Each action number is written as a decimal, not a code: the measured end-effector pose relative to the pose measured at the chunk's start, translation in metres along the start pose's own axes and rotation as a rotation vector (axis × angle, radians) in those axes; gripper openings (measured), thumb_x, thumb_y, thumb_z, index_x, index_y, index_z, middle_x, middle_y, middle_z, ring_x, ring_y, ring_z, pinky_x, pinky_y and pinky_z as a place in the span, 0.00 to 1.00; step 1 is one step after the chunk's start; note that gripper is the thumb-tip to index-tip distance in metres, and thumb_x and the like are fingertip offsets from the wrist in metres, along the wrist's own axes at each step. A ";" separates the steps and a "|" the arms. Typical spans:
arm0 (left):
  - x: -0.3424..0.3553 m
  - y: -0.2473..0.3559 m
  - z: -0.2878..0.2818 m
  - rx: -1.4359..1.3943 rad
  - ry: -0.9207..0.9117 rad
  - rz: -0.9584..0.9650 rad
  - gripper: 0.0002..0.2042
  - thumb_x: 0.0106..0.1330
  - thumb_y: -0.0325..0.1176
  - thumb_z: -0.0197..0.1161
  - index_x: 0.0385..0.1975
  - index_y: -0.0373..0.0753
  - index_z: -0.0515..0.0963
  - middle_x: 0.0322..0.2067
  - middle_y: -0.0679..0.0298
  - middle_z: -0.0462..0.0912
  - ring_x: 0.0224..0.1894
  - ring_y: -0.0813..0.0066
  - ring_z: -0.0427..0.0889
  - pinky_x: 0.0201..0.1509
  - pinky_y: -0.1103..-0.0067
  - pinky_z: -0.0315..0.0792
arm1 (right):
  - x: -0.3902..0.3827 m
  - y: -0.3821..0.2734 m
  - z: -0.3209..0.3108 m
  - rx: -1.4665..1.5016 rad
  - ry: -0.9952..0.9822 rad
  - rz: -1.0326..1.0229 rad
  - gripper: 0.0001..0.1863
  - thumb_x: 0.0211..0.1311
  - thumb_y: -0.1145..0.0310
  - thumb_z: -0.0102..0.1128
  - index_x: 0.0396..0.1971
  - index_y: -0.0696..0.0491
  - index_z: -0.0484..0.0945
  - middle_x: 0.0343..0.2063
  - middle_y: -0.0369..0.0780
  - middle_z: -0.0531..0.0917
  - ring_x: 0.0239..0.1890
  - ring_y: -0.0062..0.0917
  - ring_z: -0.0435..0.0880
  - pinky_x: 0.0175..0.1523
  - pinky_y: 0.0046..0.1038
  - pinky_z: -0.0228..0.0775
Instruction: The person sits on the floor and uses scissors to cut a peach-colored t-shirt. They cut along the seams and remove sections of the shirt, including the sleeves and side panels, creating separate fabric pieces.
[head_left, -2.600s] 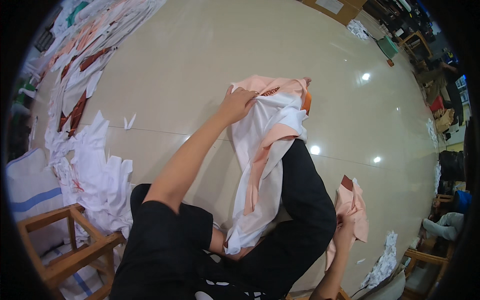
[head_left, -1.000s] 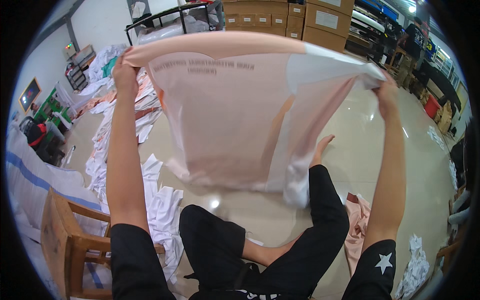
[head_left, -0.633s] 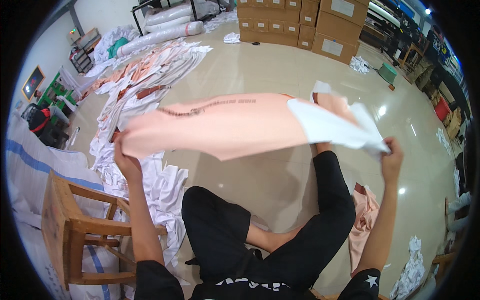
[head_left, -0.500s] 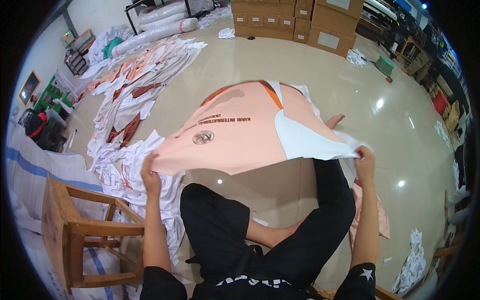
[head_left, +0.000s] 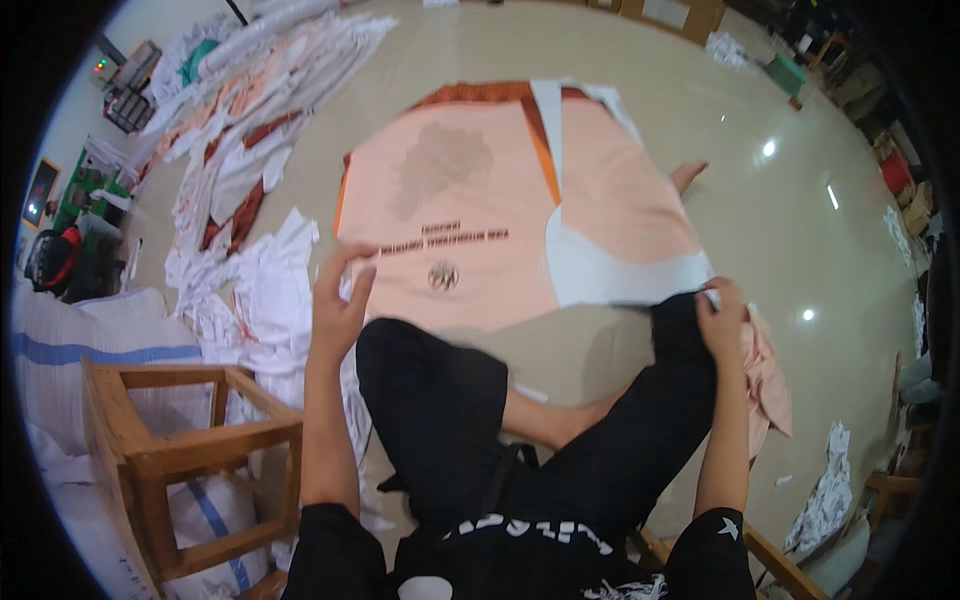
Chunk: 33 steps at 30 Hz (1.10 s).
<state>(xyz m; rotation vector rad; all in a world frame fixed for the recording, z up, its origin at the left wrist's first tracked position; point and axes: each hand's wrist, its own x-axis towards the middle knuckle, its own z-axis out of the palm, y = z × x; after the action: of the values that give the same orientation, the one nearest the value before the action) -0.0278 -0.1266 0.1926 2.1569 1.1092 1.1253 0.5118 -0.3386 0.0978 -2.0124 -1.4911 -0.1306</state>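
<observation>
A large peach fabric panel (head_left: 470,200) lies spread on the floor in front of my crossed legs. It carries a grey blotch, a dark line of print and a round emblem, with white, orange and brown sections at its right and far edges. Beside the panel's near left edge, my left hand (head_left: 342,300) is open, thumb and fingers apart. My right hand (head_left: 722,315) is by my right knee, its fingers closed on the white near right corner of the panel. A crumpled peach cloth (head_left: 767,370) lies just right of that hand.
A wooden stool frame (head_left: 205,440) lies close on my left, by white sacks (head_left: 110,330) with a blue stripe. White cloth (head_left: 280,300) and a long heap of peach and brown fabric (head_left: 250,130) stretch along the left. White scraps (head_left: 825,490) lie right; cardboard boxes (head_left: 670,15) stand far off.
The panel has come down from the air and now lies flatter on the floor, farther out. My left hand has let go of its corner and moved up and to the right.
</observation>
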 end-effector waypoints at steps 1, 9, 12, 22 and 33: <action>0.003 0.034 -0.001 -0.100 0.043 0.034 0.09 0.66 0.23 0.55 0.44 0.31 0.74 0.40 0.57 0.79 0.48 0.65 0.77 0.63 0.71 0.65 | -0.013 0.005 -0.013 0.052 0.085 0.064 0.11 0.57 0.72 0.60 0.41 0.56 0.76 0.40 0.46 0.80 0.47 0.41 0.79 0.55 0.36 0.68; 0.012 0.189 -0.002 -0.701 -0.146 0.810 0.07 0.65 0.26 0.53 0.40 0.35 0.75 0.38 0.58 0.77 0.43 0.66 0.75 0.60 0.59 0.66 | -0.209 0.087 -0.031 0.209 0.040 0.879 0.13 0.68 0.64 0.56 0.43 0.57 0.81 0.33 0.40 0.83 0.33 0.21 0.80 0.41 0.25 0.72; 0.005 0.200 0.007 -0.812 -0.252 0.754 0.07 0.65 0.27 0.54 0.40 0.35 0.75 0.38 0.58 0.78 0.42 0.66 0.76 0.59 0.61 0.67 | -0.274 0.089 -0.007 0.112 -0.285 0.859 0.13 0.68 0.64 0.56 0.43 0.57 0.81 0.33 0.40 0.83 0.33 0.21 0.80 0.41 0.25 0.72; -0.041 0.199 0.023 -1.042 -0.435 0.529 0.06 0.64 0.27 0.56 0.39 0.35 0.75 0.38 0.59 0.79 0.39 0.69 0.77 0.55 0.67 0.68 | -0.307 0.056 0.018 -0.016 -0.439 0.905 0.14 0.67 0.64 0.56 0.43 0.59 0.80 0.34 0.40 0.84 0.33 0.22 0.80 0.41 0.25 0.72; -0.054 0.197 0.042 -1.168 -0.555 0.421 0.06 0.64 0.27 0.58 0.38 0.36 0.76 0.37 0.60 0.80 0.37 0.72 0.78 0.50 0.73 0.70 | -0.309 0.046 0.016 -0.030 -0.467 0.896 0.14 0.67 0.65 0.56 0.44 0.60 0.80 0.34 0.40 0.84 0.34 0.22 0.80 0.41 0.25 0.72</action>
<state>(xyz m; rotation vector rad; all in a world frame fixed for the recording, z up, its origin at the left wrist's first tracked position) 0.0762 -0.2840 0.2814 1.5329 -0.2739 0.8708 0.4379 -0.5943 -0.0659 -2.6484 -0.6764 0.7236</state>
